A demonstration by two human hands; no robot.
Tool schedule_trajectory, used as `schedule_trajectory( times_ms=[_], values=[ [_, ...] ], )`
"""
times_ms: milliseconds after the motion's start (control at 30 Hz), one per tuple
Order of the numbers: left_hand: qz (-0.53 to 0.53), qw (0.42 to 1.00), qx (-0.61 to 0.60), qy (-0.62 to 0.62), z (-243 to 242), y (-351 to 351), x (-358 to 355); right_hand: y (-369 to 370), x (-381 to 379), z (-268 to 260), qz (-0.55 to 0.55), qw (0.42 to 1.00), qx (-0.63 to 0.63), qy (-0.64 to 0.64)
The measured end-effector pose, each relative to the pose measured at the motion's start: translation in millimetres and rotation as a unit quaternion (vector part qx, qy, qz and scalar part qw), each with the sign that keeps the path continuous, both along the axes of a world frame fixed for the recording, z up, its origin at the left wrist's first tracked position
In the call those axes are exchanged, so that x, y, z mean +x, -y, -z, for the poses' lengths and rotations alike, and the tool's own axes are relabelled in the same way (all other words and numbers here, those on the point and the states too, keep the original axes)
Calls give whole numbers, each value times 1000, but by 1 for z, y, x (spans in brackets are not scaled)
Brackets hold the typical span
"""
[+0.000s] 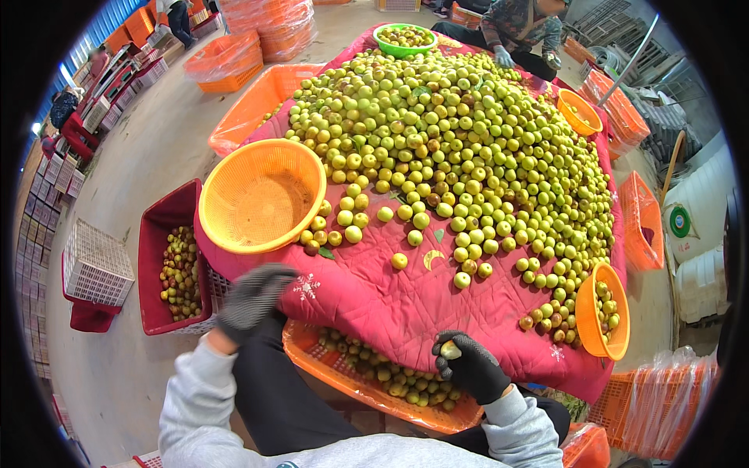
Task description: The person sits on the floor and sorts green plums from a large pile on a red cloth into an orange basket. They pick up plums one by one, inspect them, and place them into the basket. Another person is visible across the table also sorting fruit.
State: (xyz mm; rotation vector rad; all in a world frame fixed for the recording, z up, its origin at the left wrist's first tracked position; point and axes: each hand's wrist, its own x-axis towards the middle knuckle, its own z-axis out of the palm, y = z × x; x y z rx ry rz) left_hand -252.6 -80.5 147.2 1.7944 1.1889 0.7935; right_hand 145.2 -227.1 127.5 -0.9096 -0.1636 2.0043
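Note:
A large heap of green and brownish jujube-like fruits (445, 128) lies on a red quilted cloth (363, 292). My right hand (471, 362), in a dark knitted glove, holds one pale fruit (450, 350) at the cloth's near edge. Blurred and gloved too, my left hand (254, 298) is over the cloth's left edge, just below an empty orange plastic colander (263, 196); whether it holds anything cannot be told. Beneath the near edge, an orange crate (374, 389) contains more fruits (404, 380). At the right edge, a smaller orange basket (603, 313) contains some fruits.
A red-lined crate (169, 251) with fruits stands left, near stacked white crates (99, 263). A green basket (404, 40) and another orange basket (579, 112) sit at the far edge. Another person (521, 35) sits across the heap. Orange crates (655, 403) stand at right.

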Motion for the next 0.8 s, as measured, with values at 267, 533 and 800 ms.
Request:
schedule_trajectory(
  times_ms=[267,533,800],
  values=[
    [-21,869,184,-458,97,-178,200,3,7,-3,-19,1000,3,-10],
    [36,943,111,-312,122,-165,217,-1,29,-38,14,998,-28,-54],
    [-59,920,272,-275,89,-355,312,-15,48,-59,82,993,-68,47]
  ],
)
